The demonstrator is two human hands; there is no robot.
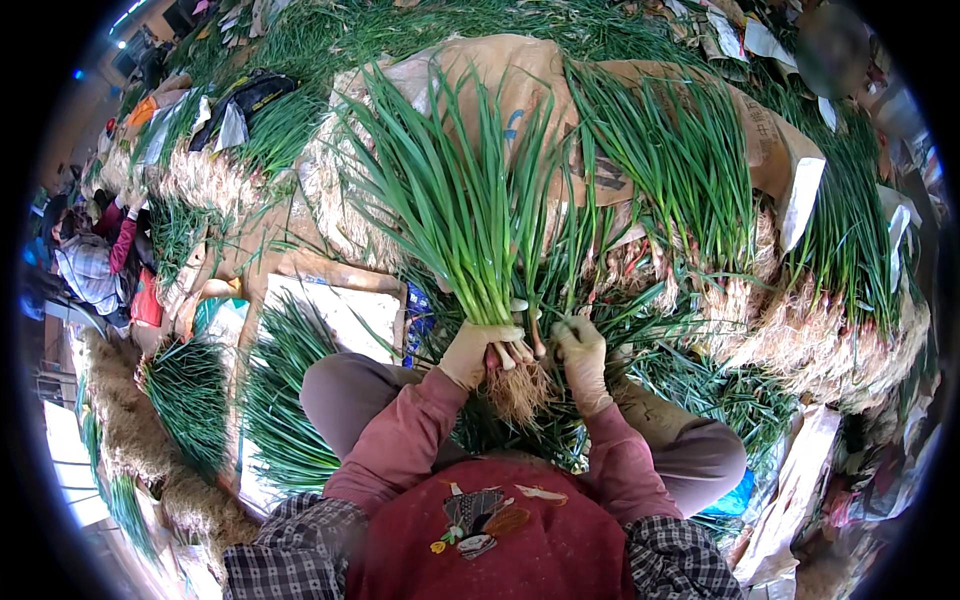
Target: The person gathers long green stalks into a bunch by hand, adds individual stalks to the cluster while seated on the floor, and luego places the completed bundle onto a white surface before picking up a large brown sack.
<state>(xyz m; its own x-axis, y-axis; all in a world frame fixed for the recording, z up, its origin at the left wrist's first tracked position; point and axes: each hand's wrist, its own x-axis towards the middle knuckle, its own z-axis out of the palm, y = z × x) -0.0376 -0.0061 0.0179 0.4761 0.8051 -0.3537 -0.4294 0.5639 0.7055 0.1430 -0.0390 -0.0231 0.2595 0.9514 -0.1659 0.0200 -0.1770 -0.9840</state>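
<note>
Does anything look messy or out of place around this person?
Mildly: loose green leaves lie strewn in crossing directions beside the right knee, which looks untidy against the neatly aligned green-leaved bundle in the left hand.

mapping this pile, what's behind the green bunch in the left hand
Brown paper and, at left, pale roots show behind the green bunch; whatever its dense middle covers can't be seen.
</note>
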